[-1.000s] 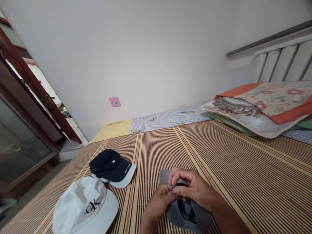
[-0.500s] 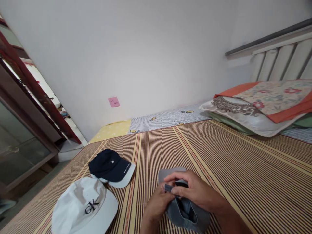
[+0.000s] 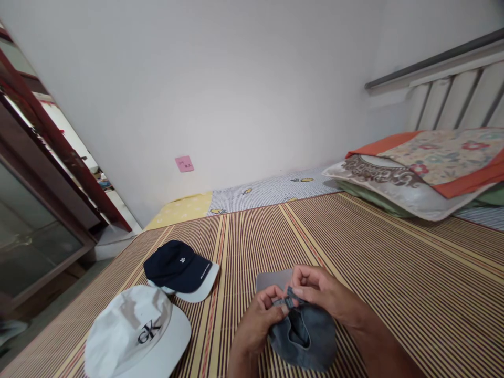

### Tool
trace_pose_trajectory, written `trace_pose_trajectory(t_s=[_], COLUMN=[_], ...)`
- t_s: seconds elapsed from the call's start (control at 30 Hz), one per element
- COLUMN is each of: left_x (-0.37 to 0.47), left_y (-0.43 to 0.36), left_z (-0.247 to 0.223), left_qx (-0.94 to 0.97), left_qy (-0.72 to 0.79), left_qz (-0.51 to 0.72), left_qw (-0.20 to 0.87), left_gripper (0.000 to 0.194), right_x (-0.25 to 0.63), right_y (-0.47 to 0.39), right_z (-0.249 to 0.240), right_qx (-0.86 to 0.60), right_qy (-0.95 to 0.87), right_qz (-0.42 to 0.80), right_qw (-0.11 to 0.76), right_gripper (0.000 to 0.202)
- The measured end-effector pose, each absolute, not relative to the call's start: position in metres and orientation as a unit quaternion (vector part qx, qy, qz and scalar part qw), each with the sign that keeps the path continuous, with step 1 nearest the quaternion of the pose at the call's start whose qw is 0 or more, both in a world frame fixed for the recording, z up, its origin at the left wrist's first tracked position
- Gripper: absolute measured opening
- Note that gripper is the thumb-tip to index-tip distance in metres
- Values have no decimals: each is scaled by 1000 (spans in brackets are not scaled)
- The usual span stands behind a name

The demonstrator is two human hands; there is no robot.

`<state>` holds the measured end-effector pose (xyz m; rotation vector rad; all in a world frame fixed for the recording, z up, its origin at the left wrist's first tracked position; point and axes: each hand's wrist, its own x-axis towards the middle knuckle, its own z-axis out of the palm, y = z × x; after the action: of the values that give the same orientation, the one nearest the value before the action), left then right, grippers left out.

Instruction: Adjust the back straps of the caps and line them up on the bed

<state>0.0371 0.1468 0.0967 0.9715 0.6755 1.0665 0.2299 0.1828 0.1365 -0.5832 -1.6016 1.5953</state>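
Note:
A grey baseball cap (image 3: pixel 311 341) lies on the striped mat, its brim pointing away from me and its back opening facing me. My left hand (image 3: pixel 260 317) pinches one part of the cap's back strap (image 3: pixel 289 302) between thumb and fingers. On the other side, my right hand (image 3: pixel 317 289) is closed on the strap's other end. Fingers hide much of the strap and its fastening. To the left lie a navy cap (image 3: pixel 177 268) with a white brim and, nearer me, a white cap (image 3: pixel 126 325) with black letters.
Under everything is a striped bamboo mat (image 3: pixel 244 247). Several pillows are stacked at the right, a white patterned one (image 3: pixel 425 202) among them, below a radiator (image 3: pixel 460 100). A pink note (image 3: pixel 184 164) sticks to the white wall. A red-framed door (image 3: pixel 66 142) stands at the left.
My right hand has moved slightly up and drawn away from the left, pulling the strap end with it. More of the strap and the cap's opening shows now.

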Motion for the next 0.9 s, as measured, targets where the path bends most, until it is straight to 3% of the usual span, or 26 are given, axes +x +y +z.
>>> trace_pose_trajectory(t_s=[0.37,0.6,0.9], left_x=[41,44,48], left_y=[147,148,149], left_z=[91,87,91], left_qx=[441,442,460], left_qy=[327,347,366], left_qz=[450,463,461], left_qw=[704,685,665], left_gripper=[43,46,50], right_x=[244,242,235], right_y=[184,185,181], right_z=[144,137,142], right_qx=[-281,-341,-380], right_qy=[-655,-719,-727], right_qz=[591,492,453], right_qw=[378,355,349], right_gripper=[24,6,6])
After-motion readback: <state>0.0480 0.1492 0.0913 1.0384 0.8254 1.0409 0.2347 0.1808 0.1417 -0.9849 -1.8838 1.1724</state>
